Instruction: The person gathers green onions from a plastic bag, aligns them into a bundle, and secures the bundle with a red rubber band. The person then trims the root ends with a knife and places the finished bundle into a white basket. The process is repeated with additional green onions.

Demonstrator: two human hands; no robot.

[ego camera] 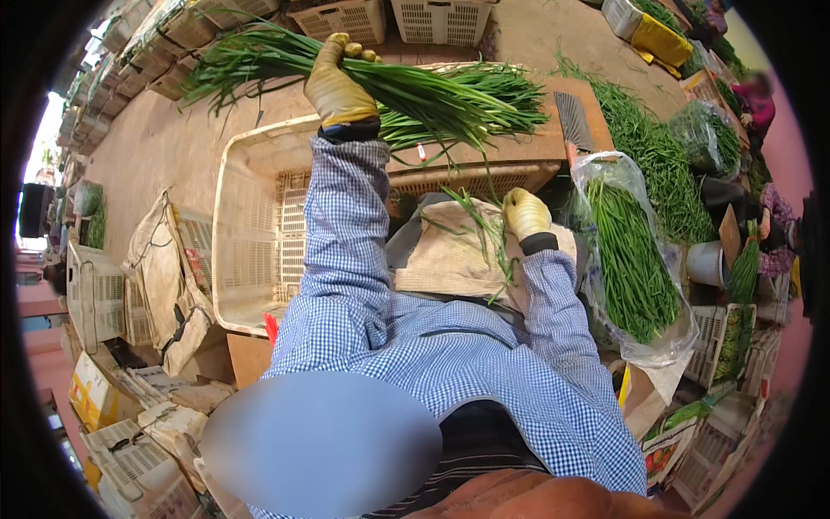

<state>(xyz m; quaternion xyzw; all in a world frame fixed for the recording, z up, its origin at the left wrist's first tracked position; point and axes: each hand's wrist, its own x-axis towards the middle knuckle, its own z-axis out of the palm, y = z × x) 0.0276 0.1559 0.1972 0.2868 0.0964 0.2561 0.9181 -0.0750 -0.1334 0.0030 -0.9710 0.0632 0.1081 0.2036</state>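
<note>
My left hand (340,84), in a yellowish work glove, is closed around a long bundle of green chives (421,91), raised above the board in front of me. Under it, more chives (532,97) lie on the wooden board (506,148). In a matching glove, my right hand (526,213) is low over my lap beside a few loose green blades (486,227); whether its fingers pinch any of them is unclear. A tan cloth (447,243) covers my lap, with stray blades on it.
A cream plastic crate (249,227) stands at my left. Right of me, chives fill a clear plastic bag (626,170); beyond it a heap of greens (635,130) covers the floor. Several crates (343,23) stand ahead. Co-workers (755,104) are at the far right.
</note>
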